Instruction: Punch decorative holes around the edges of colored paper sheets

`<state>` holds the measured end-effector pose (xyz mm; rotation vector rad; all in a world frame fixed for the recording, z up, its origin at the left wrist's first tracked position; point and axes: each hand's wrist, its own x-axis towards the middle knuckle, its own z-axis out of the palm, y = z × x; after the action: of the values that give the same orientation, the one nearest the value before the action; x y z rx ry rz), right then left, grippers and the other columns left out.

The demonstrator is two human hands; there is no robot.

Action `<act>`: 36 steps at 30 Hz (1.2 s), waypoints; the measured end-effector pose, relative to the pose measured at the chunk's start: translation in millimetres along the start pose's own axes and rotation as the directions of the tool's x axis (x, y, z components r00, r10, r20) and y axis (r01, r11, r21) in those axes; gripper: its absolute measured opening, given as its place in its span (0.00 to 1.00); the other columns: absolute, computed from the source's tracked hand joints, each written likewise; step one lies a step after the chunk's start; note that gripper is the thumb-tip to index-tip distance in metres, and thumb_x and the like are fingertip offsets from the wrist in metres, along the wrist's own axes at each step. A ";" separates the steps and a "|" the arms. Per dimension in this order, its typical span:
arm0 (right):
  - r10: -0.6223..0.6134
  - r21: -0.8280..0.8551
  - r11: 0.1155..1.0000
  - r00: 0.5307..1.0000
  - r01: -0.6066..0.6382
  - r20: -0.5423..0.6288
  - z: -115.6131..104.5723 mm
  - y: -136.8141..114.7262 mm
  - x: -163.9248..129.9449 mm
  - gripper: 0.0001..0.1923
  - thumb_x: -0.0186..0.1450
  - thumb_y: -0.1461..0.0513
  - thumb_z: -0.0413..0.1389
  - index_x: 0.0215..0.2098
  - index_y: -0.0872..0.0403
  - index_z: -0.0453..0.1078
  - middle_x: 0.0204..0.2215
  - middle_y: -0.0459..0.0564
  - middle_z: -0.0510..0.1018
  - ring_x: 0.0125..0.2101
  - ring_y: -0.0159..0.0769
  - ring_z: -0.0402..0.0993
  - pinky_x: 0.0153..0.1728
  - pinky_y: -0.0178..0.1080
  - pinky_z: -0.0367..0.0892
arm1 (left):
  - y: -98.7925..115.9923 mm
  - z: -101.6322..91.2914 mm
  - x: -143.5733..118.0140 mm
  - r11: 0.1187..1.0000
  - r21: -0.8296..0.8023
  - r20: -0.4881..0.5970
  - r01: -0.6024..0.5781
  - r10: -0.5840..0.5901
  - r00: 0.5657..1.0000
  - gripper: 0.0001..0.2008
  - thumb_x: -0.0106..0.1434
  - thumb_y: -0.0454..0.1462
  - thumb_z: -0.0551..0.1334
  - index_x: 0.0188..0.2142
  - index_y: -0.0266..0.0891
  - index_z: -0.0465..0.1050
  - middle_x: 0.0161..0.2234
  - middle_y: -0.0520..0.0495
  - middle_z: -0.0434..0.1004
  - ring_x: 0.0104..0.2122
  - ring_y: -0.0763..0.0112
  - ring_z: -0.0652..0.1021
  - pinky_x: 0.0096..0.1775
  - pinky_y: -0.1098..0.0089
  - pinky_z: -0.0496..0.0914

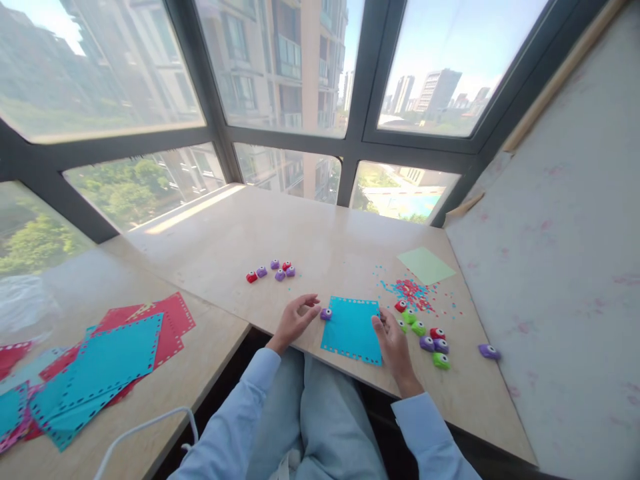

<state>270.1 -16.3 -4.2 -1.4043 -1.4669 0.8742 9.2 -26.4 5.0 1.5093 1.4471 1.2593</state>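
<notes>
Beside the left fingers (306,299), a purple punch (326,314) overlaps the blue sheet (351,330)

Light blue long sleeves (227,417) end in plain cuffs (267,363) at the wrists; the left hand (294,321) and right hand (393,343) are bare. Pale blue-grey trousers (335,413) show a whitish piece (289,465) near the waist (tie or fold, I can't tell).

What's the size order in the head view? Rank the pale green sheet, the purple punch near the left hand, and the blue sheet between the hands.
1. Blue sheet, largest
2. Pale green sheet, clearly smaller in view
3. Purple punch near the left hand, smallest by far
</notes>
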 end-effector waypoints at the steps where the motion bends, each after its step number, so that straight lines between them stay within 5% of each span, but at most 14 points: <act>1: -0.017 0.034 0.999 1.000 0.018 -0.025 -1.0 1.9 -3.7 0.35 0.63 0.41 0.52 0.54 0.60 0.68 0.48 0.63 0.77 0.46 0.48 0.75 0.45 0.46 0.72 | 0.3 -1.0 0.2 0.999 -0.032 0.000 0.022 -0.022 1.000 0.23 0.62 0.48 0.63 0.50 0.35 0.72 0.44 0.39 0.79 0.45 0.61 0.79 0.50 0.60 0.72; 7: -0.325 -0.127 0.940 0.944 0.316 -0.056 -11.1 8.7 -21.1 0.24 0.69 0.51 0.51 0.58 0.56 0.66 0.58 0.61 0.70 0.58 0.46 0.67 0.58 0.53 0.64 | 3.9 -12.7 4.0 0.994 0.000 0.020 0.107 -0.107 0.994 0.25 0.59 0.51 0.63 0.47 0.33 0.74 0.42 0.39 0.79 0.40 0.61 0.79 0.43 0.62 0.73; 12: -0.505 -0.292 0.769 0.821 0.568 0.266 -8.6 14.3 -22.7 0.21 0.70 0.54 0.51 0.58 0.51 0.69 0.62 0.55 0.67 0.64 0.48 0.58 0.62 0.55 0.59 | 14.6 -21.5 6.5 0.934 0.319 0.166 0.158 -0.219 0.961 0.28 0.60 0.54 0.59 0.44 0.31 0.76 0.30 0.43 0.77 0.32 0.62 0.76 0.34 0.66 0.68; 17: -0.497 -0.344 0.682 0.755 0.645 0.429 -3.3 16.0 -21.1 0.20 0.70 0.54 0.52 0.58 0.51 0.70 0.59 0.57 0.69 0.62 0.49 0.62 0.61 0.58 0.59 | 21.2 -16.5 6.5 0.924 0.318 0.352 0.211 -0.322 0.879 0.36 0.61 0.57 0.57 0.56 0.31 0.70 0.28 0.46 0.76 0.29 0.66 0.74 0.30 0.70 0.63; 26: -0.441 -0.376 0.673 0.753 0.637 0.488 -6.2 12.3 -20.2 0.19 0.71 0.55 0.50 0.56 0.53 0.71 0.60 0.56 0.69 0.63 0.48 0.61 0.61 0.59 0.60 | 21.1 -4.9 9.8 0.947 0.264 0.358 0.183 -0.272 0.893 0.32 0.58 0.51 0.61 0.56 0.32 0.71 0.35 0.44 0.76 0.32 0.67 0.73 0.34 0.70 0.66; 36: -0.382 -0.415 0.671 0.766 0.614 0.517 -4.4 7.1 -19.8 0.21 0.70 0.53 0.52 0.57 0.53 0.69 0.62 0.56 0.66 0.65 0.49 0.57 0.62 0.61 0.56 | 15.6 -13.8 6.6 0.973 0.202 0.473 0.114 -0.199 0.859 0.29 0.60 0.47 0.61 0.57 0.34 0.69 0.37 0.44 0.76 0.33 0.68 0.74 0.36 0.70 0.68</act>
<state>275.8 -35.5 -11.9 -1.1188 -2.4412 0.3539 0.5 -24.1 24.9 1.6323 1.3177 0.6000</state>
